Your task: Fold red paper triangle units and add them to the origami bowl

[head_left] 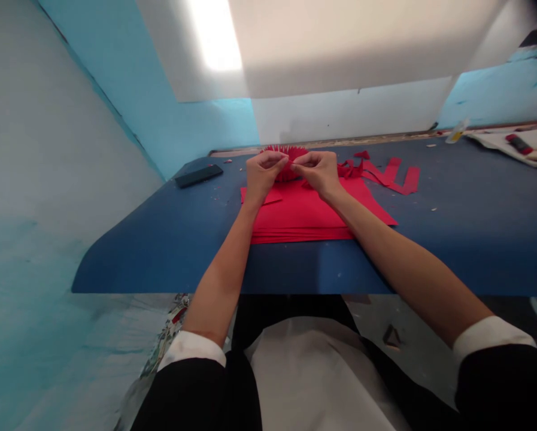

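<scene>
The left hand [263, 175] and right hand [318, 171] pinch a red bit [290, 163] with their fingertips. It is above the red stack [304, 215], in front of a spiky red thing [284, 151].

One left hand [263, 175] and one right hand [319, 170] show above one surface [137, 239]. Just beyond the fingers [312, 159] is one red fringed piece [284, 149]; beneath them, one stack of red sheets [313, 215], layers uncountable. Left of them lies one dark slab [199, 176]; far right, one bottle [457, 131]; nearer right, several overlapping red strips [390, 172].
</scene>
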### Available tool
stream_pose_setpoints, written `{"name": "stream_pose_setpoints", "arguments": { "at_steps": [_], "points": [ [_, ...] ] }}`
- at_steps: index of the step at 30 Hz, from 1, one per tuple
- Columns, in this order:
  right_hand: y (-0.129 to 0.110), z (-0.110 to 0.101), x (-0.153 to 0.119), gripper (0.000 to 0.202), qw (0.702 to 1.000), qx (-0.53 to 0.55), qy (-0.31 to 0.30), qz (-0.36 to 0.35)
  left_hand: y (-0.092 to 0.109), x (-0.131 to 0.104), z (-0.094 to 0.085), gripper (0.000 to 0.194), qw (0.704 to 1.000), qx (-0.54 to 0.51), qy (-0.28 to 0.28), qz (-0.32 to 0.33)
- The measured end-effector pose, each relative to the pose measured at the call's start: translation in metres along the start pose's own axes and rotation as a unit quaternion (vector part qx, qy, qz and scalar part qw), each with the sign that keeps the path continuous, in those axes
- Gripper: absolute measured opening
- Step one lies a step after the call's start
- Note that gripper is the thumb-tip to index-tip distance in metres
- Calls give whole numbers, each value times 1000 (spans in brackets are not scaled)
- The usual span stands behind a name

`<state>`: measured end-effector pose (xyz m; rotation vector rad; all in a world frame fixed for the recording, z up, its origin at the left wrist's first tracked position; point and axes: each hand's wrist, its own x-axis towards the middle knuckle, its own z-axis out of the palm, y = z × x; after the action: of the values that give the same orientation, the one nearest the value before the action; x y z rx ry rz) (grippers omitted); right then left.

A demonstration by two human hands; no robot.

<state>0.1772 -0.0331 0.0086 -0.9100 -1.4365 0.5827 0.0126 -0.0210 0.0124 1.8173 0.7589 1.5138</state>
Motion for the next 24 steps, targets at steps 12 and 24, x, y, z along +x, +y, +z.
{"name": "stream_pose_setpoints", "arguments": {
  "at_steps": [12, 24],
  "points": [
    [2, 1, 2, 38, 999, 28, -10, 13, -4, -1, -2, 49, 998, -32, 48, 23],
    [12, -1, 8, 29, 1000, -5, -15, -9, -4, -3, -4, 34, 1000, -26, 11, -7]
  ]
}}
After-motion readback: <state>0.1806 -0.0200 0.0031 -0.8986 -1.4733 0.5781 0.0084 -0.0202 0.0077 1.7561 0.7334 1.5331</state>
